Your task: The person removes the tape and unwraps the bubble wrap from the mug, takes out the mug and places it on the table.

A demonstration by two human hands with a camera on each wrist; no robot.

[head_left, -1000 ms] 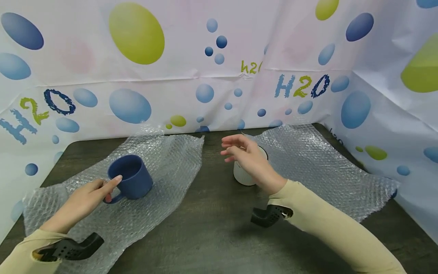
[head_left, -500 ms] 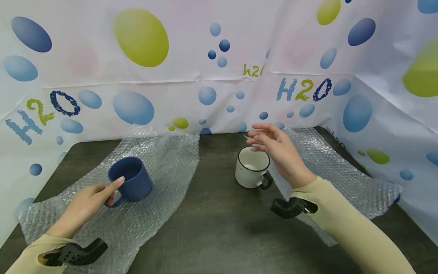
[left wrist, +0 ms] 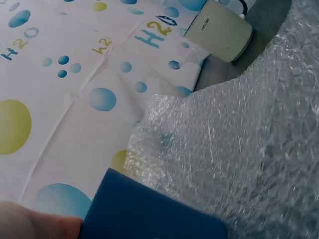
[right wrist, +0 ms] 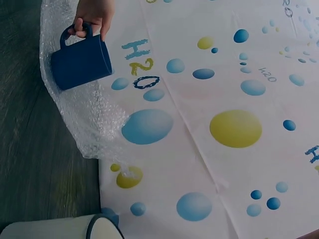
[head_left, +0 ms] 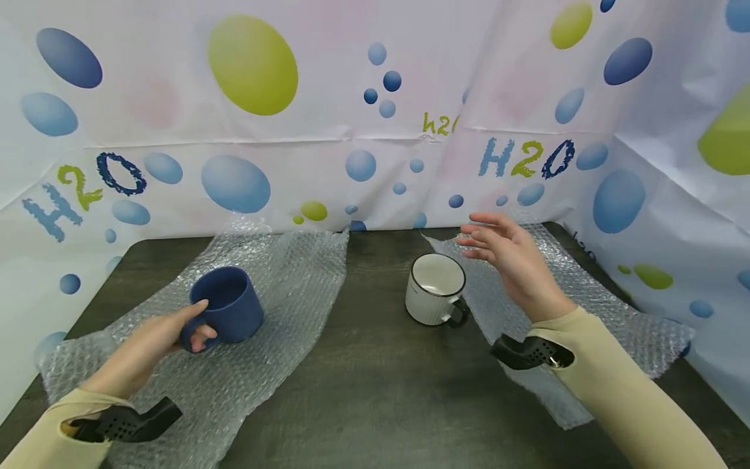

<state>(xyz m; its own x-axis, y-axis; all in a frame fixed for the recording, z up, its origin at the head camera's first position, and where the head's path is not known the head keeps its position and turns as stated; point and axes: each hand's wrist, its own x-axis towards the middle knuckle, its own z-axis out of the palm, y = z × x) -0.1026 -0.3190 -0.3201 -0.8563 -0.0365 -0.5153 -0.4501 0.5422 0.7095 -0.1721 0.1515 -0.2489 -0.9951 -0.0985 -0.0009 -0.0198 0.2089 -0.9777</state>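
My left hand (head_left: 146, 345) grips the handle of a blue mug (head_left: 231, 309), thumb on top near the rim and fingertips through the handle. Upright, the mug is over a sheet of bubble wrap (head_left: 299, 293); in the right wrist view the same blue mug (right wrist: 82, 64) is at upper left. To the right of it, a white enamel mug (head_left: 430, 299) with a black rim and black handle stands on the dark table (head_left: 351, 391). My right hand (head_left: 521, 270) hovers to the right of the white mug, fingers extended, holding nothing.
Another bubble wrap sheet (head_left: 492, 299) lies at the right, partly under my right hand and forearm. A printed white backdrop (head_left: 398, 39) with blue and green dots borders the table at the back and sides.
My right hand has moved right, away from the white mug, leaving that mug and its handle uncovered. The left fingers have shifted further into the blue mug's handle.
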